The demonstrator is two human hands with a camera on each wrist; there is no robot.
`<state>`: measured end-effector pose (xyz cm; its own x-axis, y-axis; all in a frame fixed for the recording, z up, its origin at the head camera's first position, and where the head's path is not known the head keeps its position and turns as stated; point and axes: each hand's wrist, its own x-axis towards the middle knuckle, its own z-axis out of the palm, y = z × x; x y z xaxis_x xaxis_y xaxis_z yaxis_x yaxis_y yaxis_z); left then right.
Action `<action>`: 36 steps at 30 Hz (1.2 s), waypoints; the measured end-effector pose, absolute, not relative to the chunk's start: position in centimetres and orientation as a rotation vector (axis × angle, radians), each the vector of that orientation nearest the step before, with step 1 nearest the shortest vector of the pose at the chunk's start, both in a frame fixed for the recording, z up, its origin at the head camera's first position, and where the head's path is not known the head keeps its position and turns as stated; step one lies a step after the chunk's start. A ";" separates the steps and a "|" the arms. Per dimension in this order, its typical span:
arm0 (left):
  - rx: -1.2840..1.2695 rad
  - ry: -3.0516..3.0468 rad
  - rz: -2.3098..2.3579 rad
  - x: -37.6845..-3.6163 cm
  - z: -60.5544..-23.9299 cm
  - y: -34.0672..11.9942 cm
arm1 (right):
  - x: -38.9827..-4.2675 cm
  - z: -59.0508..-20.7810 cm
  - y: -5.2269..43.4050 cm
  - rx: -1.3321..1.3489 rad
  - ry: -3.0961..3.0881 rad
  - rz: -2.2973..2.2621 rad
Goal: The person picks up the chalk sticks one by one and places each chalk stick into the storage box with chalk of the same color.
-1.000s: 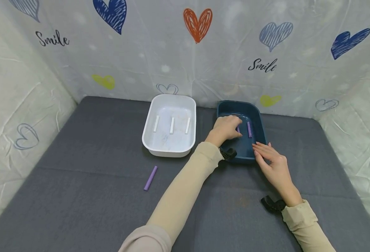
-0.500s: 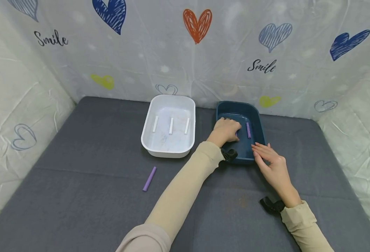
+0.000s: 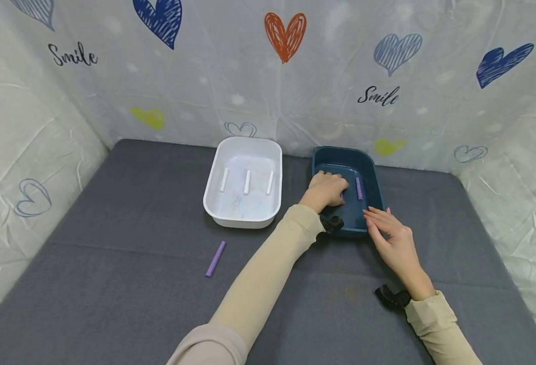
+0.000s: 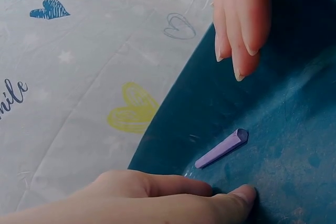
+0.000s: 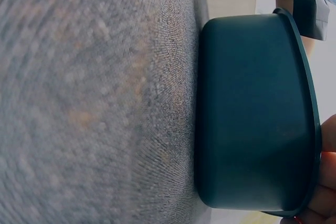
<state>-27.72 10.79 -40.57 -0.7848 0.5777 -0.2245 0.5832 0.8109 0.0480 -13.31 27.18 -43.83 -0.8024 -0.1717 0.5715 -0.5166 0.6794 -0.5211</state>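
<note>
Placing step: left hand (image 3: 326, 188) inside blue tray (image 3: 369, 175), fingers relaxed beside purple stick (image 4: 221, 148); right hand (image 3: 392, 239) steadies rim, fingers straight. Next: fetch stray purple stick (image 3: 215, 258) from bench.

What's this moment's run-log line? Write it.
left hand: open inside dark blue plastic tray, beside loose purple stick | right hand: fingers touching tray's near rim

Head view looks down over table; wrist views sit close, sharing blue tray (image 3: 368, 170).

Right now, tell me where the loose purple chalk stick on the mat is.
In the head view, purple chalk stick lies left of centre on the grey mat, just in front of the white tray.
</note>
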 end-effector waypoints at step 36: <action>0.822 2.731 0.308 -27.9 -39.8 10.7 | -13.4 -43.7 27.1 0.540 -2.401 0.963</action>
<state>-27.86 10.69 -39.79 -0.8017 0.5646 -0.1961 0.5067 0.8160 0.2782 -13.36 27.05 -43.73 -0.7996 -0.1741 0.5747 -0.5230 0.6723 -0.5240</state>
